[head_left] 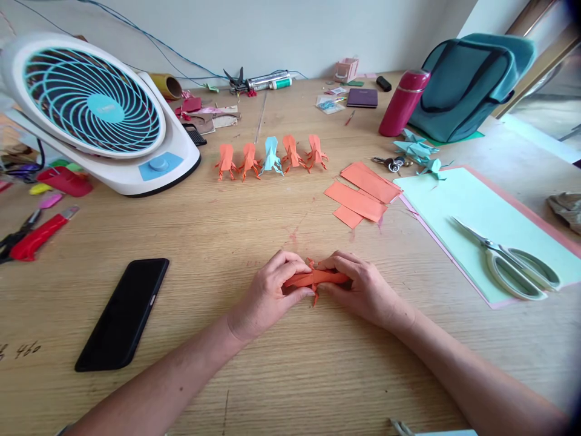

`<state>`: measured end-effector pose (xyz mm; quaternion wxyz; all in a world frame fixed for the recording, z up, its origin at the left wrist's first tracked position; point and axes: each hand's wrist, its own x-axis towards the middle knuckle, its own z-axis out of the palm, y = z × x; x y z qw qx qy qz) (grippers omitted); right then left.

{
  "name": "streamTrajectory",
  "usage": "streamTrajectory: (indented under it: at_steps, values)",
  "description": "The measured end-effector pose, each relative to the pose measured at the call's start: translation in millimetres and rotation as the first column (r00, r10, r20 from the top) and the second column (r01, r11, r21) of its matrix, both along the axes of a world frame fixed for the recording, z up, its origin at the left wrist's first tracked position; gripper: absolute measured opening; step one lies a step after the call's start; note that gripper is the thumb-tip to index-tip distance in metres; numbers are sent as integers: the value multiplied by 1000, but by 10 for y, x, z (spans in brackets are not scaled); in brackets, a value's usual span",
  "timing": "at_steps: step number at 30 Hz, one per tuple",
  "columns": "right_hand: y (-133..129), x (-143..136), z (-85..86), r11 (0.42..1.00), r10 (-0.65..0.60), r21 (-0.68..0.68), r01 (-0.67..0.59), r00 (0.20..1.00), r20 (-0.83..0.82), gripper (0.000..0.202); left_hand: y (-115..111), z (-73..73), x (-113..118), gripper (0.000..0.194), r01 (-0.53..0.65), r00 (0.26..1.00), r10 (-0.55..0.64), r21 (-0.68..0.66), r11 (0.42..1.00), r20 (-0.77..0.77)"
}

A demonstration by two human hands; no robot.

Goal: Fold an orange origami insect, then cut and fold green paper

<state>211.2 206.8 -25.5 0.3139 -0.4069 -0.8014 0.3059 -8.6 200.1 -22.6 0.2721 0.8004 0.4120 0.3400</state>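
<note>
An orange folded paper figure point(314, 278) with thin pointed legs is held just above or on the table at the lower middle. My left hand point(276, 287) pinches its left end between thumb and fingers. On the opposite end, my right hand point(358, 287) grips it the same way, so part of each end is hidden. Beyond my hands stands a row of several finished paper figures, most of them orange, with one light blue figure point(271, 156) in the middle. Orange paper strips point(356, 201) lie loosely stacked to the right of the row.
Scissors point(508, 257) rest on light green paper sheets point(436, 200) at right. A black phone point(122, 315) lies left of my arms. A fan point(104, 115), a red cutter point(40, 236), keys point(393, 163), a magenta bottle point(403, 103) and a teal bag point(472, 88) stand around.
</note>
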Motion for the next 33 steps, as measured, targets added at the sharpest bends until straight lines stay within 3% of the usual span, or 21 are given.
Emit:
streamTrajectory:
  at_steps: [13, 18, 25, 33]
  values:
    - [26, 36, 20, 999, 18, -30, -18, 999, 29, 26, 9, 3, -23, 20, 24, 999, -25, -28, 999, -30]
    - [48, 88, 86, 999, 14, -53, -11, 999, 47, 43, -2, -27, -21, 25, -35, 999, 36, 7, 999, -12]
    - [70, 134, 68, 998, -16, -63, 20, 998, 53, 23, -13, 2, -5, 22, -48, 998, 49, 24, 999, -31]
    - [66, 65, 35, 998, -22, -51, 26, 997, 69, 17, -5, 1, 0, 17, -2, 1000, 2, 4, 1000, 1]
